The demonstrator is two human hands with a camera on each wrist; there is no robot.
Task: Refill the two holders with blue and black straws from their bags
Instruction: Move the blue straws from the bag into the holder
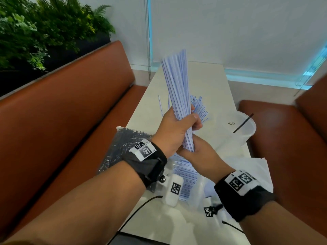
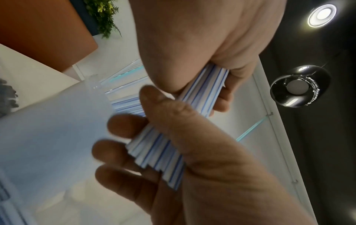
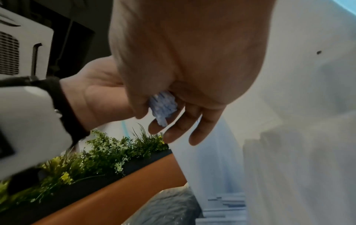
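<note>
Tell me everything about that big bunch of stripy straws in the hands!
The bunch of blue-striped straws is thin white tubes with blue lines, plastic by the look. It stands nearly upright above the table, fanning out at the top. The left hand grips its middle; the right hand holds its lower end, where the tips sit uneven. More such straws lie on the table behind it.

Orange-brown benches (image 1: 74,96) flank a pale table (image 1: 208,82) below a blinded window (image 1: 230,32), with perhaps artificial greenery (image 1: 44,29) behind.
</note>
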